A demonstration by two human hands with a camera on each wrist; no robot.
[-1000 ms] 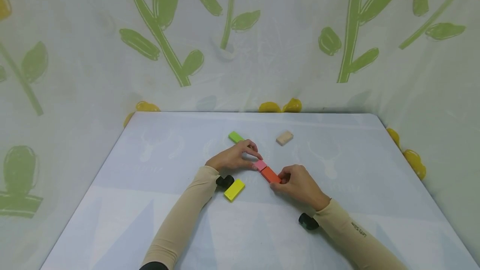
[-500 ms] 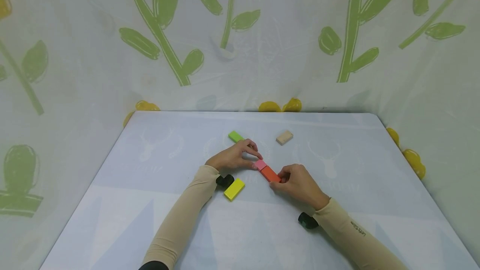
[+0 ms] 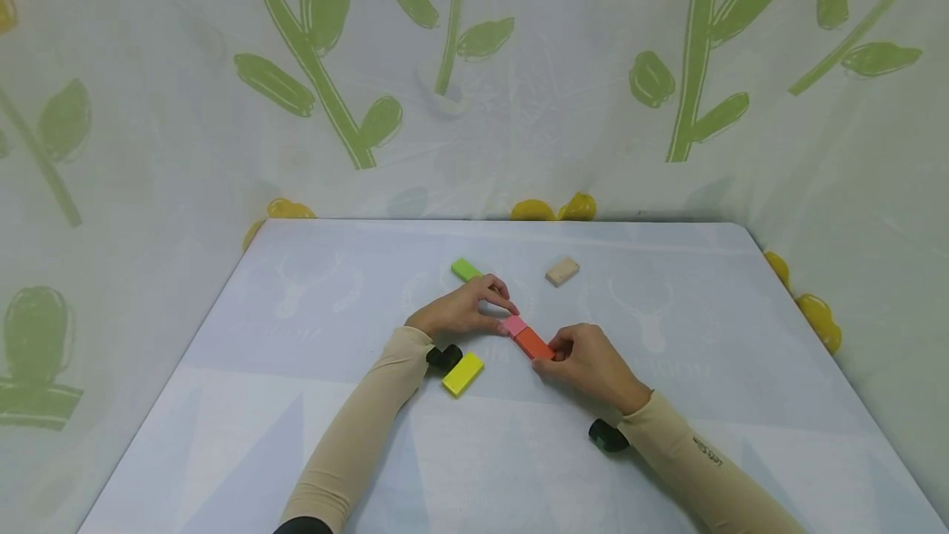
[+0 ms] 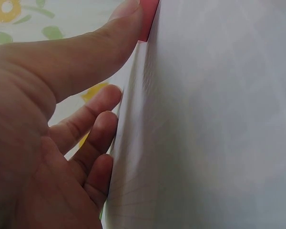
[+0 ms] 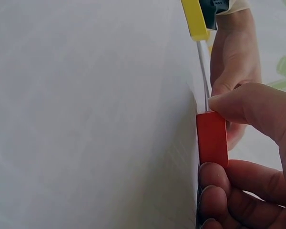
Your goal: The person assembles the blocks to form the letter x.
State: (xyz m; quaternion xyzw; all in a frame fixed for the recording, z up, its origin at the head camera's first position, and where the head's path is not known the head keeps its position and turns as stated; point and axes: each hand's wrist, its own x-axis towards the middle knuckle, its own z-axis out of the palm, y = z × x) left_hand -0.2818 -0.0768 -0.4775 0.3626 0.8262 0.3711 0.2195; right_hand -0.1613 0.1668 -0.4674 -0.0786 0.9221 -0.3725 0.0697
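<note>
Near the middle of the table, a pink block point(image 3: 515, 325) and an orange-red block point(image 3: 535, 344) lie end to end in a slanting line. My left hand point(image 3: 463, 309) pinches the pink block between thumb and a finger; in the left wrist view the thumb presses on the pink block point(image 4: 148, 21), its other fingers loosely bent. My right hand point(image 3: 593, 363) grips the far end of the orange-red block. In the right wrist view, thumb and fingers hold the orange-red block point(image 5: 213, 138) along two opposite sides. Its near end is partly covered by the fingers.
A yellow block point(image 3: 463, 375) lies beside the left wrist's black camera point(image 3: 445, 358). Behind the left hand is a green block point(image 3: 465, 269), partly hidden by it. A plain wooden block point(image 3: 563, 272) sits farther back, on the white table point(image 3: 652, 270).
</note>
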